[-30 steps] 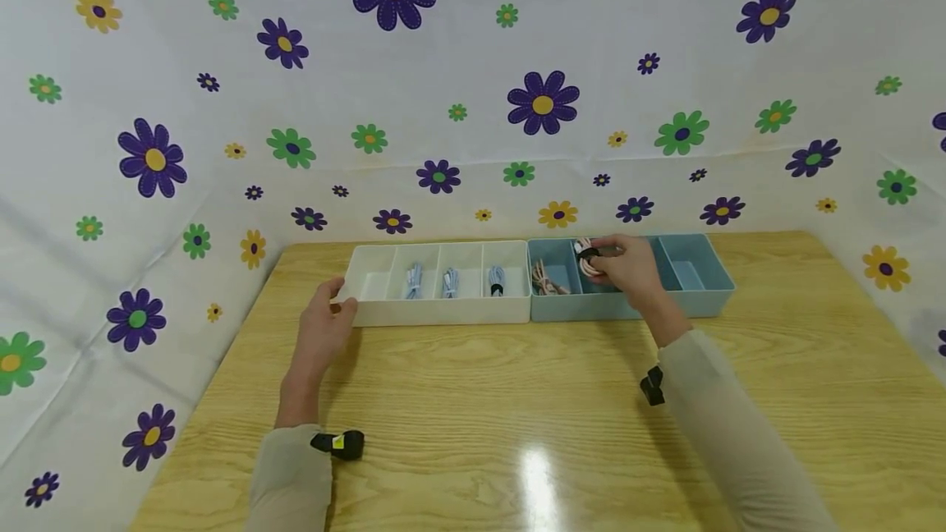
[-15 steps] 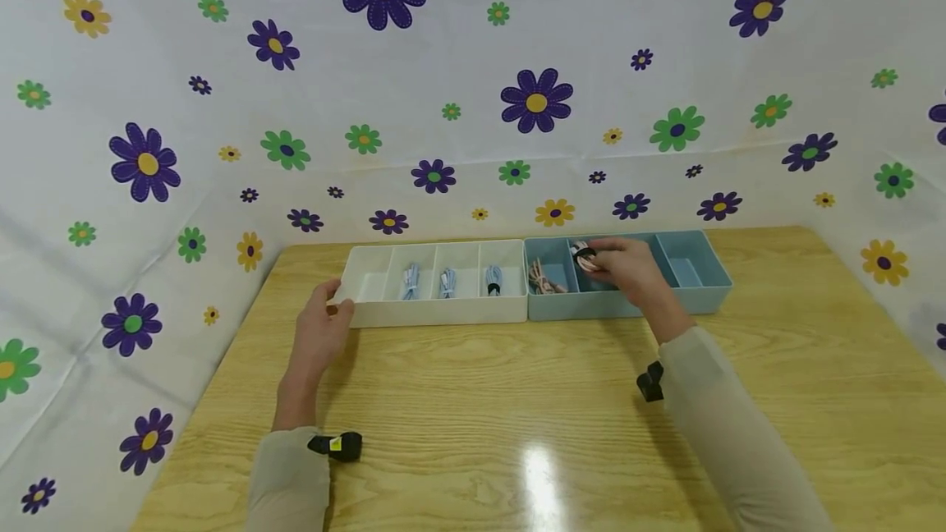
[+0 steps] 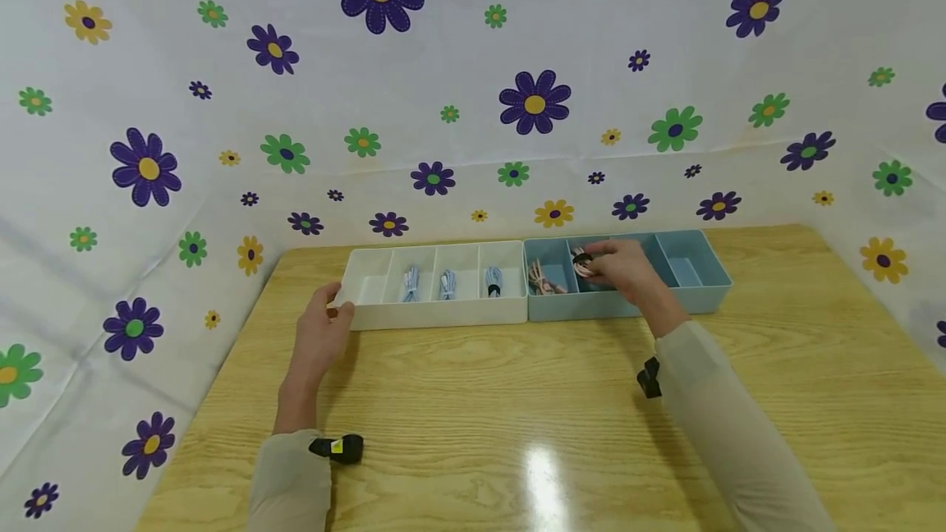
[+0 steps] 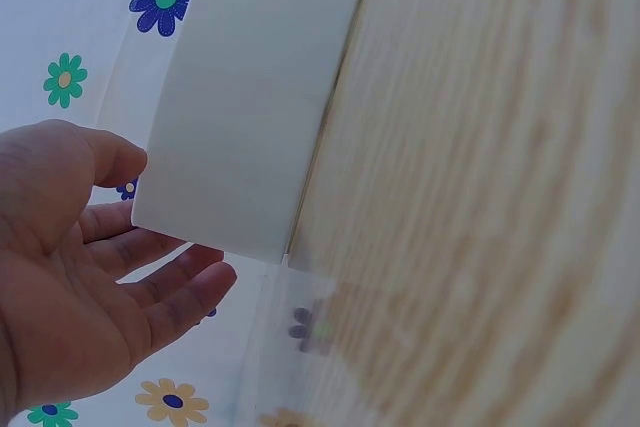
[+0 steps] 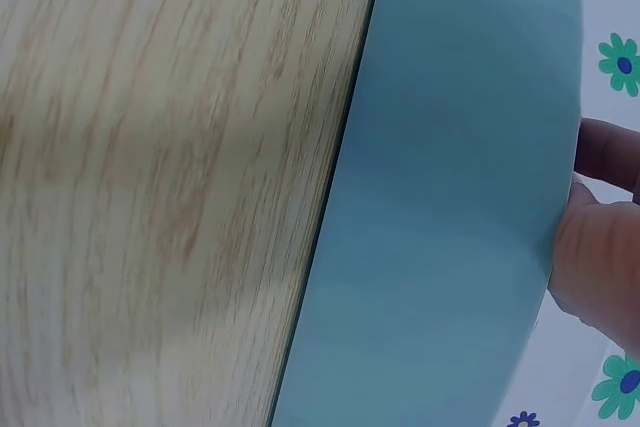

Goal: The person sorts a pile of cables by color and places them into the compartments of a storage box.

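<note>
In the head view, my right hand (image 3: 626, 271) pinches a pale pink cable (image 3: 580, 266), coiled and bound with a black strap, low inside the second compartment of the blue divided box (image 3: 584, 308). That hand hides part of the middle compartments. A loosely bundled pink cable (image 3: 544, 278) lies in the leftmost blue compartment. At the far left end of the white divided box (image 3: 436, 316), my left hand (image 3: 319, 335) rests its thumb and fingers, mostly straight, against the end wall. The right wrist view shows mainly the blue box's side (image 5: 450, 187), with the cable hidden.
Coiled light-blue cables (image 3: 411, 282) lie in three white compartments, one strapped in black. Both boxes stand end to end on the wooden table (image 3: 443, 401), near a flowered cloth backdrop (image 3: 473, 89).
The right hand has lowered the strapped pink cable slightly deeper into its blue compartment. The left hand stays at the white box's end. The head view has shifted slightly.
</note>
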A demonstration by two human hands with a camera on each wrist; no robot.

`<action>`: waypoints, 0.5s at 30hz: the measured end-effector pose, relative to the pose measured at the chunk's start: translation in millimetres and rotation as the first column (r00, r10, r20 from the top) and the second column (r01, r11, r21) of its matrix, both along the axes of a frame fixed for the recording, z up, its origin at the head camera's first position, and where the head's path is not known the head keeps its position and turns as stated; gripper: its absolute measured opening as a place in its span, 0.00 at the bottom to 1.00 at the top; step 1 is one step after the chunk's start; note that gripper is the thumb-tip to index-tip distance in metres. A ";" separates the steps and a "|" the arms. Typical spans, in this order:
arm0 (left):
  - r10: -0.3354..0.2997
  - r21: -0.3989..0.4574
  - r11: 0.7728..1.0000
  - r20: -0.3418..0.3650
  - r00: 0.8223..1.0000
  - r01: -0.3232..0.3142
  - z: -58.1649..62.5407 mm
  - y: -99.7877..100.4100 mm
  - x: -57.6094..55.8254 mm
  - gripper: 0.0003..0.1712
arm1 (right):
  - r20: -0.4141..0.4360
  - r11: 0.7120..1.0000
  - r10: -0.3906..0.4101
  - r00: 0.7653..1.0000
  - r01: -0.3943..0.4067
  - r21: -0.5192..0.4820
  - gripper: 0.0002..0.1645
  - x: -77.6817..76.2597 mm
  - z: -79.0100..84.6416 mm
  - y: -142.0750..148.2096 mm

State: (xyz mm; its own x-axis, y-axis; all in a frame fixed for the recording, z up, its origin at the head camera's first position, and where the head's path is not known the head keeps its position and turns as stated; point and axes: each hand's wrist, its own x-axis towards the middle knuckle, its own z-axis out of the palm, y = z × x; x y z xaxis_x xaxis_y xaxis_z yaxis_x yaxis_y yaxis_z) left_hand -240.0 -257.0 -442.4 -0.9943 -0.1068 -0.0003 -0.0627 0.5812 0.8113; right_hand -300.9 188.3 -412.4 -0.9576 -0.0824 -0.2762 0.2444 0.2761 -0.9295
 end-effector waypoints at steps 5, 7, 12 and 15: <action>-0.001 -0.007 1.000 -0.006 1.000 0.001 0.3 -1.5 -0.1 0.33 | -0.037 0.991 0.084 0.996 -0.080 0.112 0.29 -2.8 -1.7 -2.3; -0.003 -0.006 1.000 -0.002 1.000 0.003 0.6 -1.7 -0.1 0.33 | -0.050 0.982 0.115 0.992 -0.107 0.154 0.29 -2.4 -1.0 -3.3; -0.004 0.006 1.000 0.009 1.000 0.004 1.3 -1.6 -0.1 0.33 | -0.058 0.965 0.159 0.986 -0.143 0.222 0.32 -0.1 1.6 -4.2; -0.003 0.008 1.000 0.003 1.000 0.003 0.6 -1.5 -0.6 0.32 | -0.054 0.957 0.172 0.984 -0.154 0.246 0.33 0.9 2.4 -3.5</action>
State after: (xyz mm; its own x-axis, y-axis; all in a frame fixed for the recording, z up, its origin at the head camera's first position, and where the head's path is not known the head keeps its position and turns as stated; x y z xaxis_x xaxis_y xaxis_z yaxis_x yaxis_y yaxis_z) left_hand -240.6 -258.5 -441.8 -0.9946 -0.1035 -0.0044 -0.0634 0.5747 0.8159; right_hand -300.0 184.9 -410.0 -0.9550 -0.1794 -0.2363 0.1107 0.5234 -0.8449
